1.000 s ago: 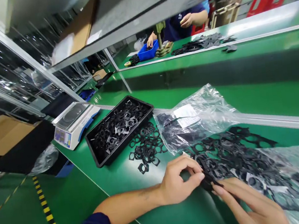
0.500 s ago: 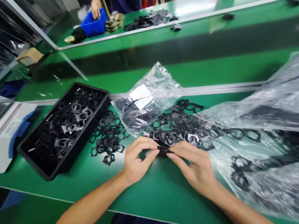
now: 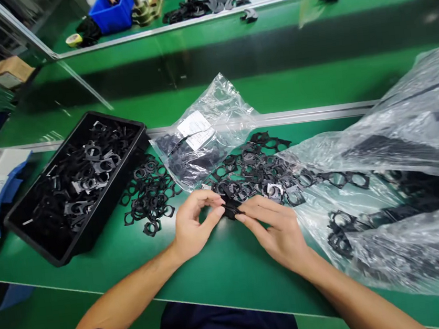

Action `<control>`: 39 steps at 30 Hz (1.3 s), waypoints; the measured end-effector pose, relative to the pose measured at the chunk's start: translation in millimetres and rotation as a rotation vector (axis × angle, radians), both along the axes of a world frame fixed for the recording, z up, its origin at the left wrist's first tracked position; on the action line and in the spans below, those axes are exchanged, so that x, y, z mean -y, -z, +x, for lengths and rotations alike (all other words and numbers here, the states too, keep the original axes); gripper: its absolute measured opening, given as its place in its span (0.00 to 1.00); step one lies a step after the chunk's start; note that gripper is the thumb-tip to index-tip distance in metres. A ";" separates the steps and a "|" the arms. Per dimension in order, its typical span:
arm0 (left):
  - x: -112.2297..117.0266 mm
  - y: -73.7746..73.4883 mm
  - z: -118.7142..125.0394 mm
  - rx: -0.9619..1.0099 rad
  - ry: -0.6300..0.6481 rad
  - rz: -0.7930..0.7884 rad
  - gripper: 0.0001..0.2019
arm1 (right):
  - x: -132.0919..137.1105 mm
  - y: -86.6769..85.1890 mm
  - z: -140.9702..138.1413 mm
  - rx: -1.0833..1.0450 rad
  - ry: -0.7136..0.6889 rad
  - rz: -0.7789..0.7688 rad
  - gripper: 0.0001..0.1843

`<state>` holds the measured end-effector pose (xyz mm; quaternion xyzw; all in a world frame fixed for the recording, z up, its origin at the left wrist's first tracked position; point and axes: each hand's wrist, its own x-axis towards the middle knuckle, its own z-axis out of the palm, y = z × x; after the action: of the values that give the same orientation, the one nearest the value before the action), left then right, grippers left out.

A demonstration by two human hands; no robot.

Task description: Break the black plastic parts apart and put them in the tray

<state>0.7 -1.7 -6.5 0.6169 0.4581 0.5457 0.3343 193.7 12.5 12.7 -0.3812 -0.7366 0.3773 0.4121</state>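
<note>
Small, thin, black plastic-looking part: pinched by fingertips of left hand and right hand, neither clearly nearer | placed at ten o'clock from right, two-to-three from left | long axis seemingly aligned ten-to-four | flat black ring-holed pieces heaped at one o'clock

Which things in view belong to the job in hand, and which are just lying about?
Likely in the job:
dark part, held by left hand and right hand
loose dark parts beyond them
black tray of similar parts

Likely just lying about:
yellow roll
cardboard box
</note>
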 end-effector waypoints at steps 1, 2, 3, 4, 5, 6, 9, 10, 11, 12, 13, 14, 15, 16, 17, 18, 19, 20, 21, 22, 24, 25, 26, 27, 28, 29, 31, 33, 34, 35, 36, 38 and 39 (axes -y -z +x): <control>-0.5 -0.4 -0.4 0.006 0.017 -0.023 0.04 | 0.1 0.0 -0.2 0.006 0.004 0.000 0.10; -0.9 -0.9 -0.9 0.003 0.032 -0.033 0.04 | 0.2 -0.1 -0.5 0.009 0.008 0.000 0.10; -1.0 -1.3 -1.4 -0.008 0.043 -0.032 0.03 | 0.3 -0.4 -0.9 0.009 0.011 -0.004 0.10; -0.7 -1.6 -1.8 -0.021 0.046 -0.023 0.03 | 0.2 -0.9 -1.3 0.007 0.011 -0.012 0.10; -0.1 -1.8 -2.0 -0.033 0.040 -0.010 0.02 | 0.1 -1.5 -1.7 0.003 0.010 -0.024 0.10; 0.8 -1.8 -1.9 -0.045 0.029 0.003 0.01 | -0.2 -2.1 -2.1 -0.003 0.009 -0.044 0.10; 4.5 -1.9 -0.2 -0.085 0.008 0.032 0.01 | -1.8 -3.9 -2.3 -0.027 0.025 -0.137 0.10; 5.5 -2.1 0.7 -0.097 0.001 0.032 0.01 | -2.6 -4.2 -2.1 -0.036 0.037 -0.176 0.11; 6.1 -2.2 1.5 -0.106 -0.003 0.023 0.00 | -3.5 -4.4 -1.9 -0.044 0.046 -0.221 0.12; 6.4 -2.5 2.2 -0.107 -0.004 0.006 0.01 | -4.5 -4.5 -1.6 -0.055 0.050 -0.277 0.13; 6.3 -2.8 2.6 -0.101 -0.003 -0.016 0.01 | -5.5 -4.6 -1.3 -0.075 0.044 -0.346 0.15; 5.9 -3.0 2.8 -0.090 0.000 -0.037 0.02 | -6.6 -4.5 -1.1 -0.107 0.033 -0.427 0.17; 5.4 -3.2 2.7 -0.083 0.008 -0.049 0.04 | -7.6 -4.5 -0.9 -0.152 0.018 -0.516 0.18; 4.8 -3.3 2.4 -0.088 0.018 -0.042 0.06 | -8.6 -4.5 -0.8 -0.208 0.004 -0.606 0.19; 4.4 -3.2 1.9 -0.111 0.028 -0.014 0.07 | -9.6 -4.5 -0.8 -0.266 -0.009 -0.692 0.20; 4.1 -2.9 1.3 -0.150 0.034 0.034 0.08 | -10.4 -4.5 -0.8 -0.319 -0.018 -0.766 0.21; 3.9 -2.6 0.7 -0.198 0.036 0.091 0.09 | -10.9 -4.6 -0.9 -0.358 -0.026 -0.825 0.21; 3.8 -2.1 0.0 -0.243 0.030 0.151 0.09 | -11.3 -4.6 -1.0 -0.376 -0.039 -0.864 0.22; 3.6 -1.7 -0.6 -0.275 0.015 0.203 0.10 | -11.2 -4.5 -1.1 -0.368 -0.051 -0.879 0.23; 3.3 -1.4 -1.2 -0.290 -0.008 0.239 0.10 | -10.8 -4.5 -1.2 -0.336 -0.058 -0.866 0.24; 2.0 -1.3 -2.4 -0.280 -0.047 0.266 0.10 | -9.0 -4.2 -1.7 -0.241 -0.018 -0.752 0.25; 1.0 -1.5 -3.0 -0.268 -0.055 0.264 0.10 | -7.7 -4.1 -2.0 -0.197 0.030 -0.662 0.23; -0.1 -1.9 -3.5 -0.256 -0.056 0.256 0.10 | -6.3 -3.9 -2.2 -0.167 0.083 -0.562 0.20; -1.1 -2.4 -4.0 -0.247 -0.055 0.246 0.10 | -5.0 -3.8 -2.4 -0.150 0.126 -0.462 0.15; -2.0 -3.0 -4.3 -0.239 -0.053 0.238 0.10 | -3.9 -3.6 -2.5 -0.140 0.148 -0.367 0.09; -2.7 -3.6 -4.5 -0.233 -0.053 0.232 0.10 | -3.0 -3.3 -2.5 -0.131 0.149 -0.280 0.05; -3.0 -4.2 -4.4 -0.221 -0.054 0.222 0.10 | -2.0 -2.5 -2.1 -0.102 0.106 -0.135 0.06; -2.5 -4.2 -3.8 -0.210 -0.051 0.211 0.10 | -1.7 -1.1 -1.5 -0.070 0.071 -0.032 0.08; -2.0 -3.9 -3.5 -0.206 -0.046 0.205 0.10 | -1.8 -0.4 -1.2 -0.060 0.064 0.000 0.08; -1.6 -3.5 -3.2 -0.203 -0.040 0.198 0.10 | -1.9 0.2 -0.9 -0.055 0.062 0.019 0.08; -1.1 -3.2 -3.0 -0.201 -0.034 0.192 0.10 | -1.9 0.7 -0.6 -0.055 0.064 0.031 0.08; -0.5 -2.7 -2.7 -0.199 -0.022 0.186 0.11 | -2.0 1.1 -0.4 -0.055 0.069 0.046 0.09; -0.3 -2.6 -2.6 -0.198 -0.018 0.186 0.11 | -2.0 1.0 -0.3 -0.055 0.066 0.058 0.09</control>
<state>-2.0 -1.5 -3.8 0.6919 0.4418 0.5253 0.2240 193.4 14.5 11.7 -0.3828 -0.7225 0.3523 0.4554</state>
